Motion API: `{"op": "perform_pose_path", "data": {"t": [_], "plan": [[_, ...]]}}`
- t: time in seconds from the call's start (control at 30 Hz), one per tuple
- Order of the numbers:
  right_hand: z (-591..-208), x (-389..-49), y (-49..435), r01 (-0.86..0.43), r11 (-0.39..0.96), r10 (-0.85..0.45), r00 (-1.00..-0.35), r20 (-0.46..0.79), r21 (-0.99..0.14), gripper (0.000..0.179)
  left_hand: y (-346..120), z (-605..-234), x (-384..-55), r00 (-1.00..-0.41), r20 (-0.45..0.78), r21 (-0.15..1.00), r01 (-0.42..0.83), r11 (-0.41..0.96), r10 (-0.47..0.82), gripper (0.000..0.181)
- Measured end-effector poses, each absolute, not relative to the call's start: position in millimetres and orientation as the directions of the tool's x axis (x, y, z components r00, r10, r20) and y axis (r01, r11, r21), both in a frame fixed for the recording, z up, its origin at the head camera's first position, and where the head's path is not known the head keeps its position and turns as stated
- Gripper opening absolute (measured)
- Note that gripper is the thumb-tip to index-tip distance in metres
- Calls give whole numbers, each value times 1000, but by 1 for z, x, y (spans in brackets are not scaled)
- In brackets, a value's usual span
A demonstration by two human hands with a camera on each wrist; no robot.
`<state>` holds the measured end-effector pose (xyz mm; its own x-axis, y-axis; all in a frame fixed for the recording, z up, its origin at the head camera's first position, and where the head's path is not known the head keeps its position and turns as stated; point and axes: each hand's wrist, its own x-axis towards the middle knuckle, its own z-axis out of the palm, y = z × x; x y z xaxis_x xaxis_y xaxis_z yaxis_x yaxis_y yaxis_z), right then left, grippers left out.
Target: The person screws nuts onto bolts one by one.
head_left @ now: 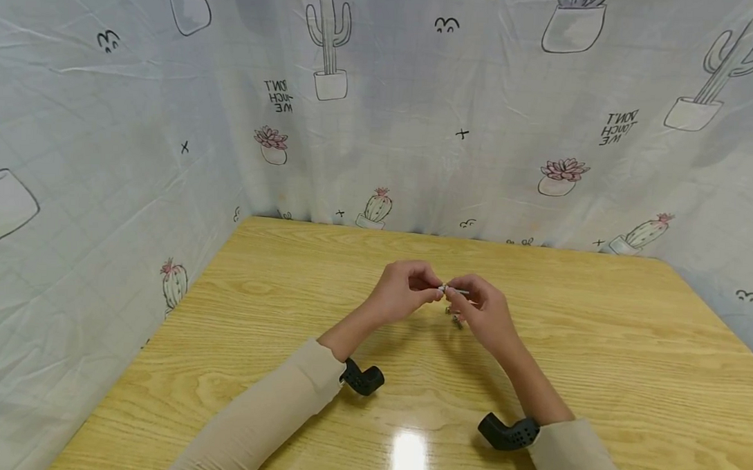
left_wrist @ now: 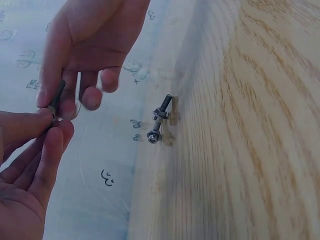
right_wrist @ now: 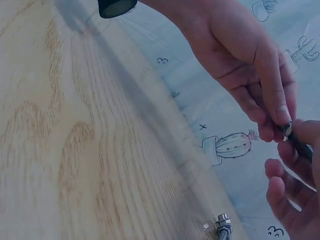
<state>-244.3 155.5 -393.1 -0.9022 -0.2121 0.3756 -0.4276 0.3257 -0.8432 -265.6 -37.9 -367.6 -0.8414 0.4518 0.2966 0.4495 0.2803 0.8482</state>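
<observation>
Both hands meet over the table, around one small metal bolt (head_left: 463, 291). My left hand (head_left: 402, 291) pinches its left end between thumb and fingertips; a shiny ring or nut (right_wrist: 287, 131) shows at those fingertips in the right wrist view. With thumb and forefinger my right hand (head_left: 484, 311) pinches the bolt close beside the left fingertips, its other fingers loosely bent. The bolt's dark shank (left_wrist: 59, 92) lies along the right hand's fingers in the left wrist view. Fingertips cover much of the bolt.
Below the hands, more bolt hardware (left_wrist: 160, 120) with a nut on its shank lies on the wooden table (head_left: 288, 273). A patterned cloth (head_left: 406, 111) hangs behind and at the left. Black wrist devices (head_left: 364, 378) stick out from both sleeves.
</observation>
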Motion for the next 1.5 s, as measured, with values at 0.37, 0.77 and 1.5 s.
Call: {"op": "perform_pose_path", "data": {"t": [0.37, 0.77, 1.5], "plan": [[-390, -242, 153, -371, 338, -166, -928, 333, -865, 33, -35, -365, -260, -822, 311, 821, 485, 301, 477, 6], [-394, -243, 156, -423, 332, -202, -905, 375, -843, 23, -36, -366, -264, -832, 327, 831, 479, 283, 449, 7], [-396, -243, 155, -472, 287, -234, -878, 417, -833, 21, -36, -368, -263, -830, 337, 820, 490, 295, 444, 3]]}}
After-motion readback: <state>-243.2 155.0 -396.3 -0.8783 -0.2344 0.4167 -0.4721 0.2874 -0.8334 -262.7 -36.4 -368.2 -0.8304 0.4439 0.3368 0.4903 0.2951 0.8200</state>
